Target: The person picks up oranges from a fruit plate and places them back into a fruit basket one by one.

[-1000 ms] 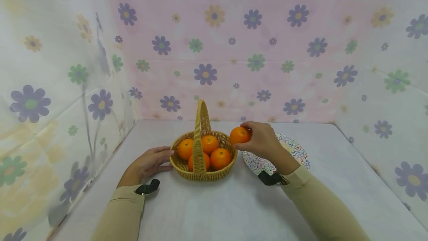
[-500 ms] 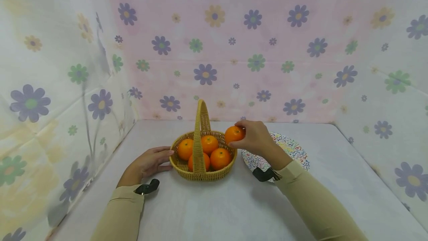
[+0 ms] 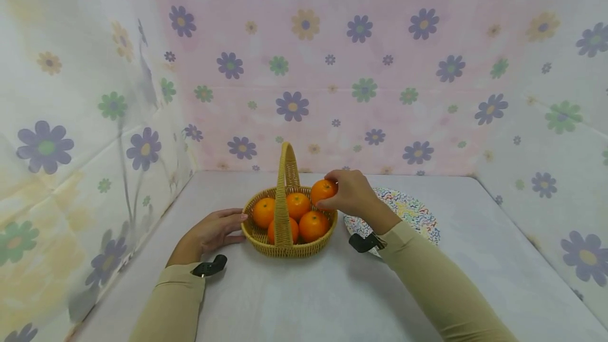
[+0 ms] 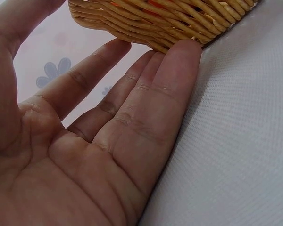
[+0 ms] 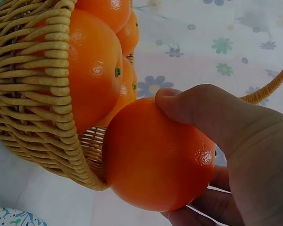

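My right hand (image 3: pixel 356 195) holds an orange (image 3: pixel 323 190) between thumb and fingers, over the right rim of a yellow wicker basket (image 3: pixel 291 251). In the right wrist view this held orange (image 5: pixel 155 155) is at the basket's edge, next to another orange (image 5: pixel 94 70) inside. Several oranges sit in the basket, partly hidden behind its tall arched handle (image 3: pixel 283 205). The fingers of my left hand (image 3: pixel 215 231) extend to the basket's left side. In the left wrist view they look nearly straight, fingertips against the woven wall (image 4: pixel 179 23), with the palm bare.
A round plate (image 3: pixel 412 215) with a multicoloured squiggle pattern lies right of the basket, partly under my right forearm. The white-covered table (image 3: pixel 285 300) meets flowered cloth walls (image 3: pixel 332 110) at the back and sides.
My right hand has moved left with the orange, from beside the basket's right rim to over it. The left hand and the basket have stayed in place.
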The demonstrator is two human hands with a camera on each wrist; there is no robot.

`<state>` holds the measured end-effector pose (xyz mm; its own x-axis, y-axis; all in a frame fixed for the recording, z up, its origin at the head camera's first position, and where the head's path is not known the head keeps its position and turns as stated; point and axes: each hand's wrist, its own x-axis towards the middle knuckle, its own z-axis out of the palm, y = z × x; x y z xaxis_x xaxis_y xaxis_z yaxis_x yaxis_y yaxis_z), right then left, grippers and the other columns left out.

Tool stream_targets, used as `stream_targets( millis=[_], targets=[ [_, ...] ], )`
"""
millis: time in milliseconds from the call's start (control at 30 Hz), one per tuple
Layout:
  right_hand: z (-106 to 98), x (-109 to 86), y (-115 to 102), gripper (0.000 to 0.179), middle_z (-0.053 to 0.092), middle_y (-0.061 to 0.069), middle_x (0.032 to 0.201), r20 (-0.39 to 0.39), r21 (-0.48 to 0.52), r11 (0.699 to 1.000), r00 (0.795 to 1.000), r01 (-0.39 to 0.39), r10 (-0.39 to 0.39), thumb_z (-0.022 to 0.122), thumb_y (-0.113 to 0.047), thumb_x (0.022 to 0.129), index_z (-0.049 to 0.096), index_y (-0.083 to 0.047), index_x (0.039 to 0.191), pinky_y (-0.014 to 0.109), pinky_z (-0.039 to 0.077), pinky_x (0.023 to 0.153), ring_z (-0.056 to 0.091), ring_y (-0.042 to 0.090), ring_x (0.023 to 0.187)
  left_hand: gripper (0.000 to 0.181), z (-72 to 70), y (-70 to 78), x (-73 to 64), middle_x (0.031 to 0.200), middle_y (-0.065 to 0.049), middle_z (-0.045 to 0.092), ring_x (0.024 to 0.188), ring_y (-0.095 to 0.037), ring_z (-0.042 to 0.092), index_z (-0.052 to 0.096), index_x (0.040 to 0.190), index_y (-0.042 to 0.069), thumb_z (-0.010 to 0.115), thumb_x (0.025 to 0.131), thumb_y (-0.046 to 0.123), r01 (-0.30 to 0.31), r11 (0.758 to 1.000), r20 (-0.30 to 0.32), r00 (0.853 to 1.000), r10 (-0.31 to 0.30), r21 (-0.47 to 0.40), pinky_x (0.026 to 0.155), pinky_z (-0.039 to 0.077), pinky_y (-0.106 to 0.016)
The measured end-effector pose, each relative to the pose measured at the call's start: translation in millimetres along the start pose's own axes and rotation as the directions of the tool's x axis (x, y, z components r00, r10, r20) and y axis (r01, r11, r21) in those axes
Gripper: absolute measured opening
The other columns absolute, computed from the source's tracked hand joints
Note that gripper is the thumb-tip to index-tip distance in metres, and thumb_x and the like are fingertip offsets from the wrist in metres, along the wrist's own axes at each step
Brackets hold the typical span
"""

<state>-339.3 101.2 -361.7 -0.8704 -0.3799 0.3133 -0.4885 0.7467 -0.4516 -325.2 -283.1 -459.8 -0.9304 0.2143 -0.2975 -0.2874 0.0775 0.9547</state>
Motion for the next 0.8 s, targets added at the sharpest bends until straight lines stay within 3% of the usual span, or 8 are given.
stream_targets(
  millis=[800],
  targets=[
    [10,16.1,-4,0.055,0.073,-0.001,0.104,0.097,0.019,0.997,0.993,-0.075,0.073,0.091,-0.045,0.075,0.077,-0.012,0.116,0.029,0.063,0.082,0.062,0.019,0.095,0.077,1.8,1.0,-0.4,0.154,-0.019,0.050,0.120,-0.019,0.066,0.032,0.158,-0.002,0.072,0.099,0.028,0.009,1.000,0.004,1.000,-0.009,-0.001,0.100,0.059,-0.045]
  ],
)
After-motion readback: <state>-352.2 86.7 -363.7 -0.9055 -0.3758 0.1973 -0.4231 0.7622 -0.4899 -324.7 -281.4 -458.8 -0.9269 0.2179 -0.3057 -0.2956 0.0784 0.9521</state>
